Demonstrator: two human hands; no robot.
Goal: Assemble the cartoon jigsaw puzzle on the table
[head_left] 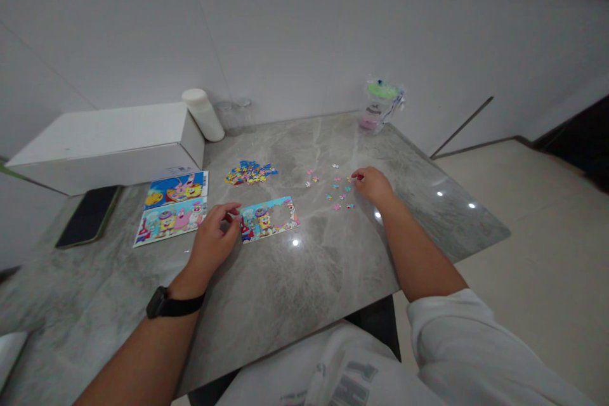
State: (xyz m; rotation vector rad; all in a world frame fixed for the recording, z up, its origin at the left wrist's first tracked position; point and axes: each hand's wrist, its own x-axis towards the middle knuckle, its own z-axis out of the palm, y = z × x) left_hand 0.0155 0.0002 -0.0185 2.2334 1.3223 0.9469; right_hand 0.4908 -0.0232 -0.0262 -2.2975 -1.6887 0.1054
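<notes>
A partly assembled cartoon jigsaw puzzle (263, 222) lies flat on the grey marble-look table, with a gap in its right half. My left hand (217, 236) rests at its left edge, fingers loosely bent and apart, holding nothing. Over on the right, my right hand (375, 186) has its fingertips pinched together on a small puzzle piece (350, 179), mostly hidden by the fingers. Several loose pieces (337, 188) are scattered just left of that hand. Behind the puzzle sits a heap of blue and yellow pieces (250, 172).
A printed picture sheet (174, 208) lies left of the puzzle, near a dark phone (89, 217). Along the wall stand a white box (109, 139), a white bottle (204, 115), clear glasses (235, 117) and a plastic bag (380, 104). The table's right edge (457, 203) angles toward me.
</notes>
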